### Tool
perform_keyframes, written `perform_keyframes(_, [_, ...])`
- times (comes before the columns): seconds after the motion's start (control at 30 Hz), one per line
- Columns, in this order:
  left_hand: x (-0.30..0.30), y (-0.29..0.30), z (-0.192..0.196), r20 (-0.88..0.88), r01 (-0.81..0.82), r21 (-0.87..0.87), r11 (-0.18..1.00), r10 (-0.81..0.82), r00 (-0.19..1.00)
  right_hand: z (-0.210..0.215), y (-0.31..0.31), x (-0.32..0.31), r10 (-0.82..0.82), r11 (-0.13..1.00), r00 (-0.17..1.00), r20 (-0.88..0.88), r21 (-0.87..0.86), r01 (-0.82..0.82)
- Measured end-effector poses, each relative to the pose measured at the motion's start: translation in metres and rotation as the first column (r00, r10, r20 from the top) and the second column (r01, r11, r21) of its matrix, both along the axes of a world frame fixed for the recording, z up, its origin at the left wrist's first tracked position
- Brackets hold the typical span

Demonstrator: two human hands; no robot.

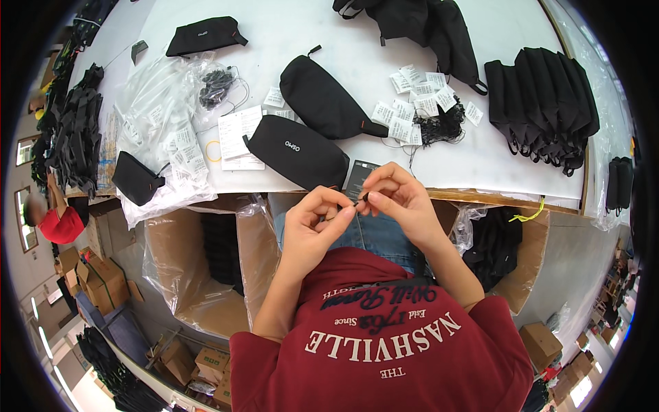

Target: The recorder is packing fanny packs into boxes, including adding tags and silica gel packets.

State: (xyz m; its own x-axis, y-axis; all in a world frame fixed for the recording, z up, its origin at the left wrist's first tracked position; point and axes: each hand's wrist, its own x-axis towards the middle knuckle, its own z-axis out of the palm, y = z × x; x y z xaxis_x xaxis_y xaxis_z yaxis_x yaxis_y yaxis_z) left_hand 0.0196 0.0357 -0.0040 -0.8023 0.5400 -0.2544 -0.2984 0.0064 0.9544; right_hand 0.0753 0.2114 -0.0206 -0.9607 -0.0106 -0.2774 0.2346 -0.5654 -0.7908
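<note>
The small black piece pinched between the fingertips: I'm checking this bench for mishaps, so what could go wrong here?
1. The small black piece is held by fingertips of the left hand and right hand over the lap; it could drop into the open carton.
2. The loose white tags by the black cords could tangle.

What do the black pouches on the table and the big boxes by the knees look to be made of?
Pouches: probably woven synthetic fabric, matte, soft and slightly slumped. Boxes: brown corrugated cardboard, dull, with clear glossy plastic liner crinkling over the rims.
</note>
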Motion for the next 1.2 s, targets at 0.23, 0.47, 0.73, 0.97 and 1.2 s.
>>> perform_keyframes(0.23, [-0.002, 0.002, 0.003, 0.054, 0.077, -0.044, 0.996, -0.075, 0.996, -0.004, -0.002, 0.001, 0.046, 0.999, 0.996, -0.079, 0.005, -0.045])
perform_keyframes(0.47, [-0.004, 0.0, 0.0, 0.089, 0.073, -0.007, 0.997, -0.072, 0.993, -0.004, -0.002, 0.001, 0.046, 0.999, 0.996, -0.079, 0.001, -0.046])
perform_keyframes(0.73, [-0.004, -0.002, -0.001, 0.097, 0.092, -0.03, 0.995, -0.088, 0.991, -0.001, -0.002, 0.002, 0.063, 0.993, 0.996, -0.067, 0.108, -0.055])
perform_keyframes(0.97, [-0.005, -0.002, -0.004, 0.088, 0.1, -0.044, 0.994, -0.096, 0.991, 0.003, -0.004, 0.003, 0.05, 0.984, 0.996, -0.075, 0.177, -0.036])
perform_keyframes(1.2, [-0.002, -0.002, -0.002, 0.101, 0.095, -0.057, 0.994, -0.089, 0.991, 0.008, -0.005, 0.005, 0.115, 0.924, 0.981, -0.155, 0.378, -0.049])
